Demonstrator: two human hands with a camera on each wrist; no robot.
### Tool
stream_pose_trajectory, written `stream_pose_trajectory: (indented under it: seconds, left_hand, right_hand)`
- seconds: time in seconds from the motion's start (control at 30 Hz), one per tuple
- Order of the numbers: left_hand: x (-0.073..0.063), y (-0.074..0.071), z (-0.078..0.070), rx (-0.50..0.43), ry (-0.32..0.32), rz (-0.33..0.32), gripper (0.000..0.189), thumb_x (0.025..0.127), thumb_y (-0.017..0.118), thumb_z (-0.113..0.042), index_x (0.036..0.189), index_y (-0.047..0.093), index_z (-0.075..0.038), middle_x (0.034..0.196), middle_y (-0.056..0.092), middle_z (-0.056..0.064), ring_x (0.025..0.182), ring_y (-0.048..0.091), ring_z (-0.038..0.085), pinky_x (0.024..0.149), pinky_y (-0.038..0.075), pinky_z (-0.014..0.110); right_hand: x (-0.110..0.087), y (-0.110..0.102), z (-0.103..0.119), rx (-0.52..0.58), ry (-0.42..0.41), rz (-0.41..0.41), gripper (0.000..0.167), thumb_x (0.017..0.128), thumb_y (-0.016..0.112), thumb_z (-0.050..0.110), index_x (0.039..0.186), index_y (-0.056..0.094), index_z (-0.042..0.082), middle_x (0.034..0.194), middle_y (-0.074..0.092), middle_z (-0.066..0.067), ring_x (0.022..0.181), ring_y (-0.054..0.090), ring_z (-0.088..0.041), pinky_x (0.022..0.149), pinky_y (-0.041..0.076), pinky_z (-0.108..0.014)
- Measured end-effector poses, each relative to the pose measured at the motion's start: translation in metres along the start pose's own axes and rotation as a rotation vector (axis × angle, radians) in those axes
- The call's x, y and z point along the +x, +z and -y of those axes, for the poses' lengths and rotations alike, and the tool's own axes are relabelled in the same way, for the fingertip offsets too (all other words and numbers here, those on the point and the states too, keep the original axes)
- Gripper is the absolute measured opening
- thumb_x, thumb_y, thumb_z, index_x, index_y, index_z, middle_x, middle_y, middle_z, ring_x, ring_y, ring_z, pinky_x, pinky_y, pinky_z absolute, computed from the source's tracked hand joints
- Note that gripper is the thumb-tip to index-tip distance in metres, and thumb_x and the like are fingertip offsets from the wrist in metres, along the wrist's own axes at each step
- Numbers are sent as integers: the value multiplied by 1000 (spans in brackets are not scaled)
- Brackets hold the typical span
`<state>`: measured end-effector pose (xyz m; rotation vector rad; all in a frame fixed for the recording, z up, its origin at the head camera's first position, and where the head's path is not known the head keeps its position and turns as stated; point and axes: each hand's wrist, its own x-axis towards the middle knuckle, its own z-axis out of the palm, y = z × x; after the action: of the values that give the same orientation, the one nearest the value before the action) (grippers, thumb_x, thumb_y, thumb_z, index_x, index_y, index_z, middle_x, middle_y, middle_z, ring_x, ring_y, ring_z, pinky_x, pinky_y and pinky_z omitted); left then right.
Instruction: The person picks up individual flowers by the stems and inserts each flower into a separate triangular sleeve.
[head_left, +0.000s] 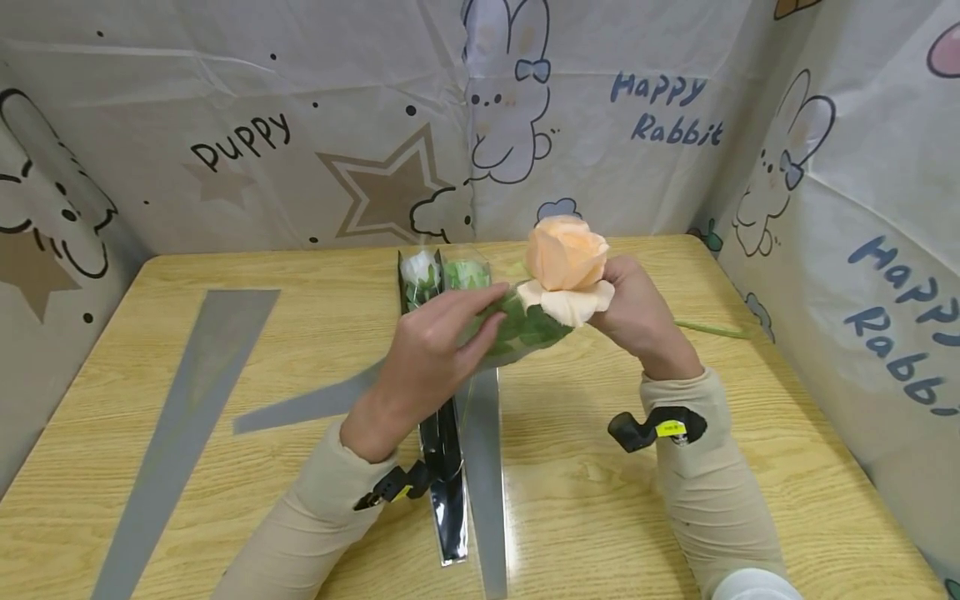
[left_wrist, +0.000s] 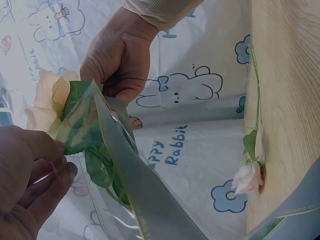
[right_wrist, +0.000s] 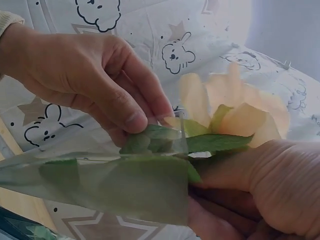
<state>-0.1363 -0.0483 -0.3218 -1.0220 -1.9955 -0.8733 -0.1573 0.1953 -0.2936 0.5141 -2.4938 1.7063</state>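
A peach artificial rose with green leaves stands partly in a clear-and-grey cone-shaped flower sleeve; its bloom is outside the sleeve's mouth. My left hand pinches the clear film at the mouth beside the leaves, thumb against fingers, as the right wrist view shows. On the other side, my right hand grips just below the bloom, around the leaves and the sleeve's edge. The bloom hides part of those fingers in the head view. Most of the stem is hidden behind the grey side.
A white rose in a black sleeve lies mid-table beside a pale green flower in clear film. A flat grey sleeve lies at the left. A loose pale pink rose lies at the right. Printed cloth walls surround the table.
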Motion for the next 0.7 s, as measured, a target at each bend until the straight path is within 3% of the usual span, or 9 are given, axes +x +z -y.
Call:
stream_pose_trajectory:
  seconds: [0.3, 0.43, 0.53, 0.7]
  left_hand:
    - [1, -4, 3, -9, 1, -72, 28, 89, 76, 2, 117, 72, 5, 103, 79, 18, 90, 78, 25, 82, 65, 32]
    - [1, -5, 3, -14, -8, -66, 28, 90, 76, 1, 118, 72, 5, 103, 79, 18, 90, 78, 25, 82, 65, 32]
    - [0, -4, 4, -14, -15, -60, 28, 91, 75, 1, 118, 72, 5, 103, 79, 17, 90, 78, 25, 81, 65, 32]
    - [-1, -3, 4, -18, -20, -53, 28, 91, 75, 1, 119, 72, 5, 103, 79, 17, 90, 77, 25, 81, 65, 32]
  right_hand:
    - [-3, -18, 4, -43, 100, -99, 29, 89, 77, 3, 116, 74, -8, 88, 74, 25, 83, 71, -1, 74, 60, -18]
    - [-3, -23, 3, -7, 39, -178, 24, 92, 77, 7, 115, 76, 0, 92, 76, 21, 86, 74, -2, 76, 60, -16]
    - [-4, -24, 3, 102, -31, -220, 26, 90, 78, 4, 116, 77, 5, 94, 79, 13, 87, 77, -5, 78, 62, -18]
    - [-5, -21, 5, 211, -141, -209, 28, 88, 78, -2, 115, 78, 3, 97, 82, 4, 87, 79, -10, 77, 64, -21]
